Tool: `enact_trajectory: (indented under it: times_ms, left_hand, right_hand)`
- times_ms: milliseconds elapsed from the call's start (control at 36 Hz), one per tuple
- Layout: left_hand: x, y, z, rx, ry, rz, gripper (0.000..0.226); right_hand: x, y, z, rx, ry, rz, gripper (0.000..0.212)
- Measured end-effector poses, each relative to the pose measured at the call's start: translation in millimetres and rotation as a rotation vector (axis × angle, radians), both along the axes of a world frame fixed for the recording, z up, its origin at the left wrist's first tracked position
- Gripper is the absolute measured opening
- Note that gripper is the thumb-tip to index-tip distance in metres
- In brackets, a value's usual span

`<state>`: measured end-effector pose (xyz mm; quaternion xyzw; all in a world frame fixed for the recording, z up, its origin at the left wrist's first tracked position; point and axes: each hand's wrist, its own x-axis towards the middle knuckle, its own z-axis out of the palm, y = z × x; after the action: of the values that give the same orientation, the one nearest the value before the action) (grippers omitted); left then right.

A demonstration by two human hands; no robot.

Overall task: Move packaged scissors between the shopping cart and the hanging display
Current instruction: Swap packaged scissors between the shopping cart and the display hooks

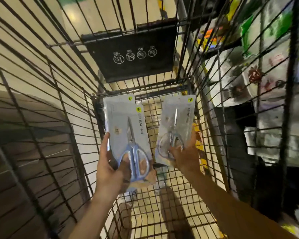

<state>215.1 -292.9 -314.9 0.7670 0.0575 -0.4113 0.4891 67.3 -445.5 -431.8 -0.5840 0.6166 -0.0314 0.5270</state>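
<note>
I have my left hand [109,168] gripping the near end of one scissors pack [128,135] and my right hand [185,154] pinching another pack [176,125], both held over the cart [162,195] with long axes running far, while the display at right is blurred beyond reading.

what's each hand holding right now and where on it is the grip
The left hand grips the lower end of a stack of scissors packages, by the handles. The right hand holds another scissors package at its lower end too.
</note>
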Motion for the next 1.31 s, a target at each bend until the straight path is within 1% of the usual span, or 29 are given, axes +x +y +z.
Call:
enact_trajectory:
  times_ms: [83, 139, 222, 361, 472, 500, 583, 639, 667, 722, 750, 806, 861, 944, 1028, 1111, 1222, 1306]
  left_hand:
    - [-3.1, 8.4, -3.8, -0.010, 0.008, -0.002, 0.092]
    - [-4.8, 13.4, -2.4, -0.015, -0.028, -0.048, 0.091]
    - [-6.5, 17.7, 5.5, -0.034, -0.100, -0.108, 0.087]
    - [-6.1, 36.0, 38.3, -0.081, -0.115, -0.197, 0.089]
    - [-3.1, 51.7, 87.7, -0.155, -0.136, -0.268, 0.085]
    - [-2.1, 58.5, 101.1, -0.167, -0.137, -0.291, 0.084]
    - [0.8, 77.7, 148.0, -0.219, -0.167, -0.380, 0.084]
    - [4.9, 88.6, 185.0, -0.267, -0.202, -0.457, 0.082]
    - [7.8, 94.3, 200.7, -0.287, -0.230, -0.494, 0.081]
    - [12.4, 105.5, 231.4, -0.314, -0.270, -0.556, 0.081]
    - [14.6, 110.3, 246.2, -0.321, -0.284, -0.580, 0.081]
    - [15.5, 118.9, 275.5, -0.352, -0.314, -0.616, 0.078]
    - [13.2, 126.9, 298.8, -0.380, -0.332, -0.644, 0.084]
    - [3.1, 133.1, 327.0, -0.435, -0.328, -0.694, 0.091]
    - [-12.1, 133.5, 350.1, -0.514, -0.274, -0.725, 0.101]
    - [-32.9, 132.3, 366.3, -0.572, -0.246, -0.758, 0.105]
    - [-73.7, 128.9, 383.6, -0.619, -0.291, -0.826, 0.083]
    - [-115.9, 126.6, 400.3, -0.675, -0.327, -0.914, 0.086]
  right_hand:
    - [-11.5, 15.0, -0.1, 0.030, -0.085, -0.008, 0.082]
    - [-18.9, 24.1, 2.4, 0.047, -0.088, 0.000, 0.076]
    - [-31.8, 39.2, 17.4, 0.031, -0.187, -0.001, 0.069]
    - [-45.8, 68.4, 87.3, 0.011, -0.249, -0.064, 0.060]
    - [-55.6, 92.7, 163.1, 0.111, -0.331, -0.135, 0.048]
    - [-58.2, 101.2, 182.7, 0.121, -0.352, -0.139, 0.047]
    - [-68.7, 126.2, 238.9, 0.092, -0.338, -0.185, 0.053]
    - [-73.5, 144.0, 277.9, 0.091, -0.392, -0.243, 0.068]
    - [-75.0, 152.8, 295.0, 0.063, -0.397, -0.265, 0.073]
    - [-78.5, 170.6, 328.0, -0.037, -0.387, -0.303, 0.059]
    - [-80.5, 178.0, 344.2, -0.083, -0.386, -0.345, 0.055]
    - [-88.2, 193.5, 370.6, -0.170, -0.416, -0.360, 0.054]
    - [-97.0, 210.9, 392.8, -0.219, -0.442, -0.408, 0.052]
    - [-112.5, 229.5, 420.5, -0.320, -0.461, -0.460, 0.054]
    - [-134.6, 243.7, 446.0, -0.417, -0.449, -0.471, 0.060]
    - [-160.6, 255.8, 471.4, -0.493, -0.483, -0.527, 0.063]
    - [-210.1, 277.4, 495.2, -0.584, -0.513, -0.635, 0.066]
    - [-255.6, 299.5, 516.0, -0.681, -0.529, -0.721, 0.065]
